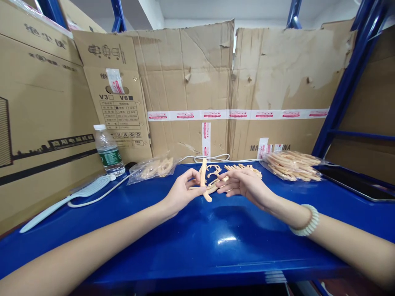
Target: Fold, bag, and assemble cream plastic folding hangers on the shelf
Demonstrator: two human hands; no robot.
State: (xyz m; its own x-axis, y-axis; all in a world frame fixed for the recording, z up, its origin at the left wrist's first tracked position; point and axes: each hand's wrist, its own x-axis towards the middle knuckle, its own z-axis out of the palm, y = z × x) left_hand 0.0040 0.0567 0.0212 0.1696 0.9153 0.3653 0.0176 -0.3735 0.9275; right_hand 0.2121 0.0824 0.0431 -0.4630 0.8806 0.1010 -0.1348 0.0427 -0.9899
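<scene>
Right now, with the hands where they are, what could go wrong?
The left hand seems to hold the tan piece only between thumb and fingers, so it might twist or slip.
The right hand appears close to the unbagged pieces beyond it, so a careless sweep could perhaps scatter them.

Bare hands, both: your left hand (180,193) just left of frame centre, your right hand (248,187) just right of it. Your left forearm (108,242), lower left, is bare out to the frame edge; same for your right forearm (352,242), lower right. You wear one bracelet (309,222) by the right wrist, right of centre: pale minty-white, chunky rounded segments packed side by side, ridged outer edge.
</scene>
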